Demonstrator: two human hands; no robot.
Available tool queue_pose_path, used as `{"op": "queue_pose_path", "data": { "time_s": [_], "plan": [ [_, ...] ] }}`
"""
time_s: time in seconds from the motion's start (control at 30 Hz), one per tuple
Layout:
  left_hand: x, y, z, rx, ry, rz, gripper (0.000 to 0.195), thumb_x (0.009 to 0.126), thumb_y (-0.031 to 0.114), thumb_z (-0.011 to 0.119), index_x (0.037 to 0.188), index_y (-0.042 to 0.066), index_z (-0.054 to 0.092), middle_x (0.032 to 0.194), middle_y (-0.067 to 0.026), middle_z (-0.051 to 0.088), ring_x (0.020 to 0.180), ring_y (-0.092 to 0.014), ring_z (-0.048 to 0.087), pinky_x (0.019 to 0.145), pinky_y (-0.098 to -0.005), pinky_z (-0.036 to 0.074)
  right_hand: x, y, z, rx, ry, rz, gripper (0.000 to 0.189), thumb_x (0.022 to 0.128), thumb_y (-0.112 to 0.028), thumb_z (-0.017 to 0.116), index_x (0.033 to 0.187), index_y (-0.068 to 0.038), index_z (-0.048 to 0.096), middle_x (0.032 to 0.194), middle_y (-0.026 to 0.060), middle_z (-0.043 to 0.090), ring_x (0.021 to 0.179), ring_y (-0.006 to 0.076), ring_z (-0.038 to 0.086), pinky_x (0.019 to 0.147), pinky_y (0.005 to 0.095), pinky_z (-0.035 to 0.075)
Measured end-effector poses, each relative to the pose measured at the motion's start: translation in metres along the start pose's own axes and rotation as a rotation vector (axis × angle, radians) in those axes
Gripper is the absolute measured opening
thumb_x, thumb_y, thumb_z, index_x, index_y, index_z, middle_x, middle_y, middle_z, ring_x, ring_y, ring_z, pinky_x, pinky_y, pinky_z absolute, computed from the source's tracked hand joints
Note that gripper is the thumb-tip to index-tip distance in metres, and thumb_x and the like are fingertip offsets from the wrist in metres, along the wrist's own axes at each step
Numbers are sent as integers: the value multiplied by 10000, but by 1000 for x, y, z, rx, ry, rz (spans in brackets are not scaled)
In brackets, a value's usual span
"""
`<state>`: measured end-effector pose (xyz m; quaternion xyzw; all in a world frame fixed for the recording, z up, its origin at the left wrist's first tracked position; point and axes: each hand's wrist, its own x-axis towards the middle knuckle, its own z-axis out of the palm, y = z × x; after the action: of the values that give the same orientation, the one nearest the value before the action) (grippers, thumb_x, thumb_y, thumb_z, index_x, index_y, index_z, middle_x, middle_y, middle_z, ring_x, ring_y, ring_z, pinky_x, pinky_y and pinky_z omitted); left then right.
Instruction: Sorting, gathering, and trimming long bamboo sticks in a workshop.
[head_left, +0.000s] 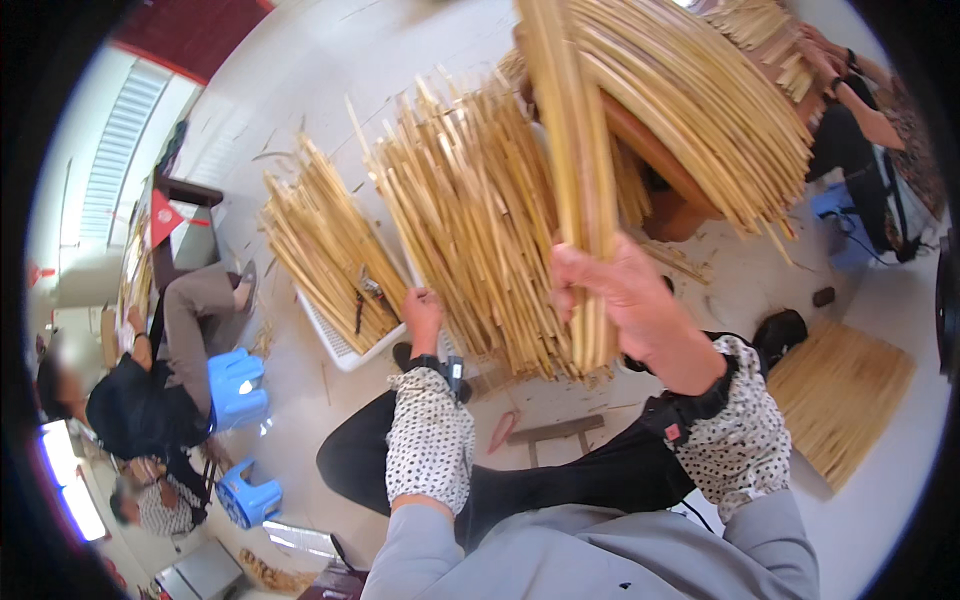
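Observation:
My right hand (626, 304) is closed around the lower part of an upright bundle of flat, straw-coloured stalk strips (577, 142), raised in front of me. My left hand (422, 307) has its fingers curled beside the rim between two heaps of stalks; whether it grips anything is not clear. To its left, a white plastic basket (341, 354) holds a heap of stalks (315, 225), with pruning shears (369, 289) lying on top. A larger heap of stalks (472, 217) spreads between my hands, partly behind the raised bundle.
Long strips (697, 112) fan over a brown support (645, 139) at upper right. Beyond it are a co-worker's hands (825, 56). A flat woven-looking panel (840, 397) lies at right. Blue stools (236, 390) and a seated person (150, 405) are at left; a wooden stool (555, 429) is near my legs.

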<state>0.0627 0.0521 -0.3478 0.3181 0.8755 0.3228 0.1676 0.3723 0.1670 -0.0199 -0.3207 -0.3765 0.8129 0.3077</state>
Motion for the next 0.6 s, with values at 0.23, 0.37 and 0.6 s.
{"op": "queue_pose_path", "data": {
  "time_s": [0.23, 0.37, 0.6],
  "plan": [
    [14, -19, -3, -103, -194, -190, 134, 877, 88, 684, 922, -24, 628, 741, -113, 668, 561, -180, 643, 484, -326, 504, 9, 25, 6, 446, -68, 385, 152, 998, -185, 625, 980, -45, 570, 838, 33, 594, 712, 127, 604, 642, 325, 555],
    [17, -10, 7, -230, -151, -214, 125, 900, 83, 669, 928, -28, 620, 716, -99, 656, 526, -177, 622, 497, -317, 500, 16, 21, 7, 512, -25, 376, 166, 989, -182, 641, 977, -39, 559, 795, 34, 559, 689, 126, 594, 617, 308, 568],
    [8, -12, -1, -156, -90, -140, 168, 922, 131, 678, 954, -23, 621, 737, -95, 651, 563, -176, 665, 482, -316, 527, 12, 21, 4, 384, -31, 265, 183, 983, -198, 658, 974, -41, 566, 789, 20, 550, 683, 117, 587, 593, 308, 544]
  ]
}}
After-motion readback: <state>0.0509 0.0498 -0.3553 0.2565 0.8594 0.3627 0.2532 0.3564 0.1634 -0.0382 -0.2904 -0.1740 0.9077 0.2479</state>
